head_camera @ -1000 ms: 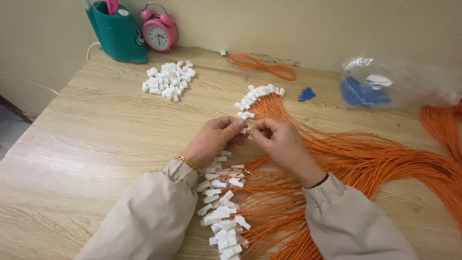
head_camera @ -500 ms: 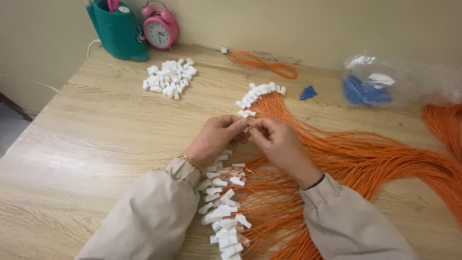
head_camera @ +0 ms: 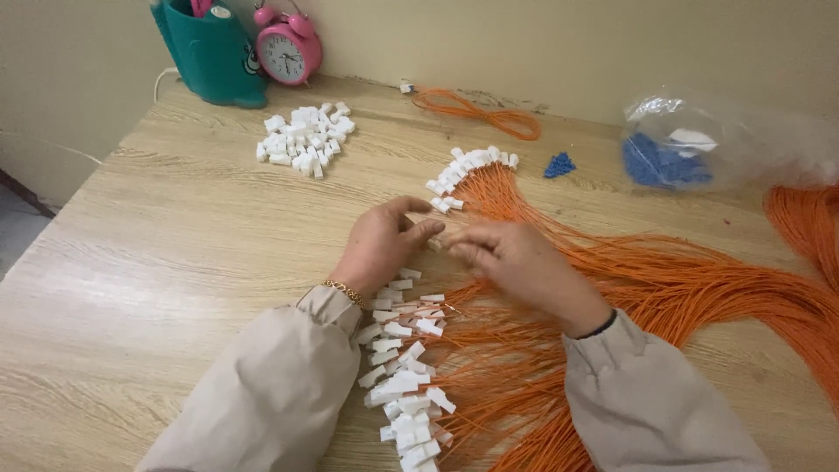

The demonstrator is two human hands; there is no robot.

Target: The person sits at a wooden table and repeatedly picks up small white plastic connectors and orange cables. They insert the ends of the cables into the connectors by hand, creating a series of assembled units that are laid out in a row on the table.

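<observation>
My left hand (head_camera: 384, 245) and my right hand (head_camera: 516, 262) meet fingertip to fingertip over the wooden table (head_camera: 157, 262). Between them they pinch a small white plastic connector (head_camera: 434, 244) on the end of an orange wire. A big fan of orange wires (head_camera: 690, 280) spreads to the right under my right hand. White connectors fitted on wire ends lie in a row below my hands (head_camera: 406, 376) and in another row beyond them (head_camera: 468, 168). A loose pile of white connectors (head_camera: 304, 140) lies at the far left.
A teal holder (head_camera: 210, 48) and a pink alarm clock (head_camera: 287, 51) stand at the back left by the wall. A coiled orange wire (head_camera: 481, 114), a few blue pieces (head_camera: 559, 164) and a clear bag of blue pieces (head_camera: 690, 149) lie at the back.
My hands stay joined at the same spot; the fingers have shifted slightly on the connector. The view has tipped a little.
</observation>
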